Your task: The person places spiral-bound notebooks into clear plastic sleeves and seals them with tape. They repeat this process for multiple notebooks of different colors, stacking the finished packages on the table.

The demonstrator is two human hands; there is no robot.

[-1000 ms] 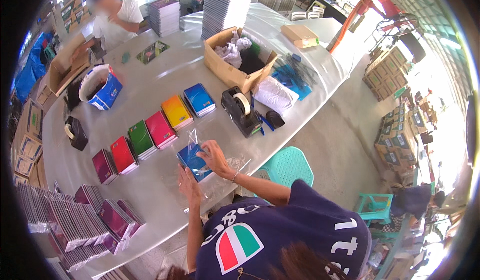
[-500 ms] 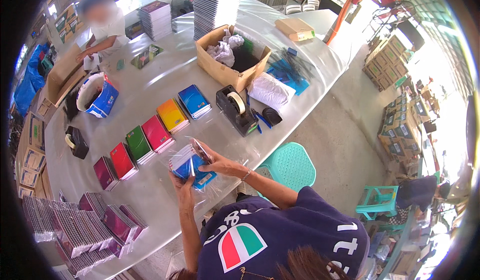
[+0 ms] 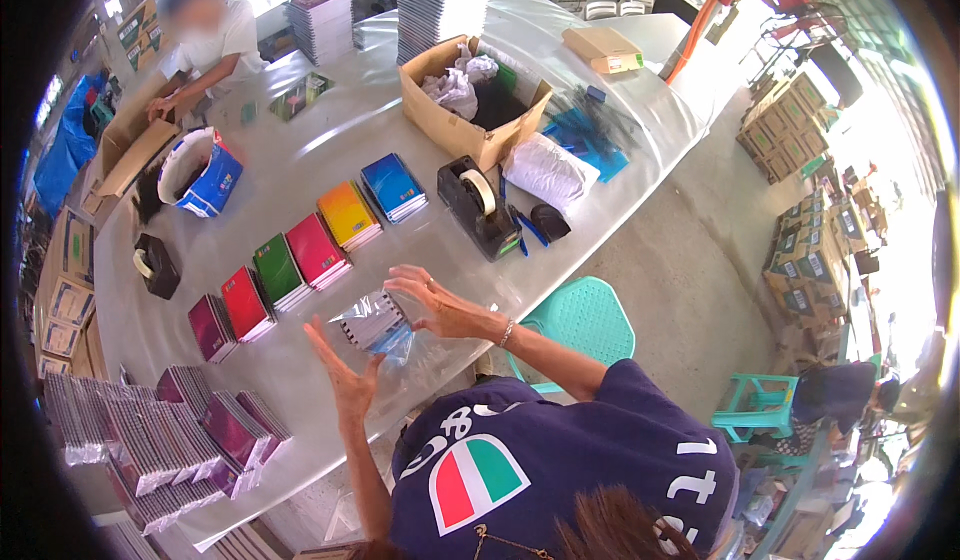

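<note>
A spiral notebook bundle [image 3: 374,322] with white edges and a bit of blue lies near the table's front edge, in a clear plastic wrapper. My left hand [image 3: 347,378] is spread beside its left side, thumb pointing towards the plastic. On the other side, my right hand [image 3: 440,308] is also open, fingers stretched out and apart. Neither hand grips the bundle; whether a thumb brushes the film I cannot tell. Beyond my hands runs a slanting row of small notebook stacks: maroon [image 3: 212,326], red [image 3: 246,304], green [image 3: 281,272], pink [image 3: 317,250], yellow [image 3: 348,215] and blue [image 3: 392,188].
Black tape dispensers stand right [image 3: 480,210] and left [image 3: 156,268]. A cardboard box [image 3: 480,140] holds crumpled plastic, with a white plastic-wrapped pack [image 3: 549,172] beside it. Wrapped maroon notebooks [image 3: 165,440] pile at lower left. A green stool [image 3: 585,325] adjoins the table; another person [image 3: 215,45] sits across.
Both hands have let go of the wrapped notebook bundle and spread apart. The bundle has gone from between my hands down onto the table. The person across has shifted their arms slightly.
</note>
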